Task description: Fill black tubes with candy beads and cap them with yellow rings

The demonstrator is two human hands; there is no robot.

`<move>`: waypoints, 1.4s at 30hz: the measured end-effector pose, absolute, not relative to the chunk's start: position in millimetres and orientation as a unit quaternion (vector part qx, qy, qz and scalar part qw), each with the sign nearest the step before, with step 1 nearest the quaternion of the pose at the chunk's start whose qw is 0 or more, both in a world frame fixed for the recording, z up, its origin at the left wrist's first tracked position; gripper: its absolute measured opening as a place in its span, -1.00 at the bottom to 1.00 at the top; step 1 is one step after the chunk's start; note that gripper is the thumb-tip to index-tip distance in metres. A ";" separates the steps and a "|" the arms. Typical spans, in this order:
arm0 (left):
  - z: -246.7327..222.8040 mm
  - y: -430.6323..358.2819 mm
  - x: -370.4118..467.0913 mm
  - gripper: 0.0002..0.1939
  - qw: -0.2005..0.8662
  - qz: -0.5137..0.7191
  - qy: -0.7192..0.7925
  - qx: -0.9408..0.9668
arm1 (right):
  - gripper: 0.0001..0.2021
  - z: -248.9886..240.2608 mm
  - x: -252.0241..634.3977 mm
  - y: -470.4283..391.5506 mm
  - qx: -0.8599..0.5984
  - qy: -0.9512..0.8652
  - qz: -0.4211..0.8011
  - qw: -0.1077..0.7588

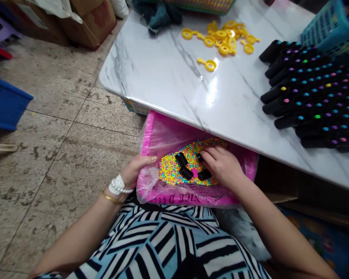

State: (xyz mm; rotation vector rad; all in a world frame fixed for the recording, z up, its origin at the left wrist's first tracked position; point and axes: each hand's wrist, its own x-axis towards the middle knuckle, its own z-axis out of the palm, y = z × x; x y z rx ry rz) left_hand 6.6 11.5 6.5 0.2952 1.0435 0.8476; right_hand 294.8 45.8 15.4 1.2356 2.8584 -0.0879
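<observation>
My left hand (133,168) is closed on the left rim of a pink plastic basket (145,145) lined with clear plastic, thumb over the edge. Many small coloured beads (170,166) lie in the basket, mostly yellow, with pink, blue and orange ones among them. Short black tubes (186,173) rest on the beads, beside a small pink piece (194,173). My right hand (222,164) reaches in from the right, its fingers closed around another black tube (199,157), which they partly cover. Its fingertips are partly hidden.
A white marbled table (163,81) overhangs the basket's far side. On it lie yellow ring-shaped pieces (225,38), rows of black tubes with coloured beads in their ends (311,93), and a blue basket (334,35). Cardboard boxes (87,23) and a blue bin (7,102) stand left.
</observation>
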 end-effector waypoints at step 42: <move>6.4 14.4 3.9 -0.59 0.771 0.393 0.476 0.161 | -0.77 9.5 275.7 32.2 0.396 0.877 -0.244 -0.118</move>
